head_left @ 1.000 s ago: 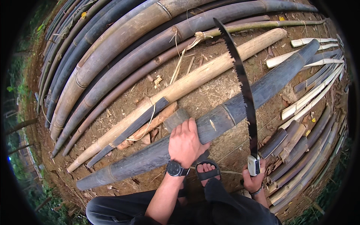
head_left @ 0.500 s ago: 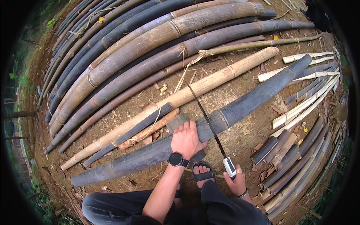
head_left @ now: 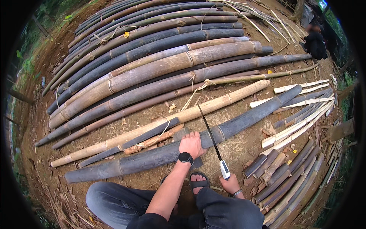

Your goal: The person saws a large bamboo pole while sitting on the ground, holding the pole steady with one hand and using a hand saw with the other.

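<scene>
Dark bamboo pole [head_left: 152, 154]: one, lying aslant from near left to far right, across the ground before the person; a node ring [head_left: 220, 133] just right of the saw line.
Left hand [head_left: 191, 145]: laid over the pole, back upward, thumb to the right; how tightly the fingers curl cannot be told. Same spot on the pole as a second ago.
Right hand [head_left: 231, 184]: fingers closed round the saw's handle, near side of the pole.
Saw [head_left: 215, 147]: one, dark blade, white-and-black handle. A second ago raised, blade well right of the left hand — now crossing over the pole between that hand and the node ring, tip above the pale pole [head_left: 152, 128]. Contact with the pole cannot be told.
Wood block [head_left: 180, 133]: grey, just beyond the left hand.
Stacked poles [head_left: 148, 70]: many, far side; more of them in view than a second ago.
Short bamboo lengths [head_left: 274, 166]: a group, near right, unmoved on the ground.
Seated person [head_left: 315, 42]: dark clothing, far right — out of view a second ago.
</scene>
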Available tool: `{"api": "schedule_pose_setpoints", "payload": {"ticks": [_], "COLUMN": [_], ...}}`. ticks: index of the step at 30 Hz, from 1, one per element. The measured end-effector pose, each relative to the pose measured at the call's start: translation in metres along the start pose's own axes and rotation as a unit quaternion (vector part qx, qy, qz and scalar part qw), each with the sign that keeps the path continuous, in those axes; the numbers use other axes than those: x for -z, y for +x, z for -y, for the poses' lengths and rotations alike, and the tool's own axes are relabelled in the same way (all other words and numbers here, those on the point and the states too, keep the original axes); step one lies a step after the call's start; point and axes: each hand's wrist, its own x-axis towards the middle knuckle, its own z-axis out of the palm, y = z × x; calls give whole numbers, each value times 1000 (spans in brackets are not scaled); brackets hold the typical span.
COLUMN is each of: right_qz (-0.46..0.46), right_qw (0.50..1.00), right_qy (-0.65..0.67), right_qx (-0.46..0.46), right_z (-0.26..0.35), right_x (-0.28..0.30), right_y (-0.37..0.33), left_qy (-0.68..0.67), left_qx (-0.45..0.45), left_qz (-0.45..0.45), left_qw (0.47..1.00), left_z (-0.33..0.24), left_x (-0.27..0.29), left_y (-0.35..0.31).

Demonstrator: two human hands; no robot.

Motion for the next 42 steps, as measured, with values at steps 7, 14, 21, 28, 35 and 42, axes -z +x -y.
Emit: {"api": "schedule_pose_setpoints", "payload": {"ticks": [7,14,21,28,35,42], "right_qz": [-42,-15,-65,-65,-11,12], "right_qw": [991,988,990,993,990,983], "right_qy": [-121,-136,-122,-91,-140,-162], "right_qx": [-31,-73,27,38,-18,-87], "right_z": [17,26,-6,-14,17,51], "right_x": [-7,-6,-2,-9,-8,-10], "right_y": [-7,13,4,-2,24,44], "left_qy": [-16,-14,11,22,-32,-11], "left_qx": [-4,-21,-28,-17,-19,-29], "left_qz": [-2,-32,-46,-40,6,-29], "left_qw": [1000,999,998,999,999,999], "left_z": [5,5,1,10,7,3], "left_x": [-2,-7,-8,-22,-4,-15], "left_y": [-4,-3,-5,-1,0,-4]}}
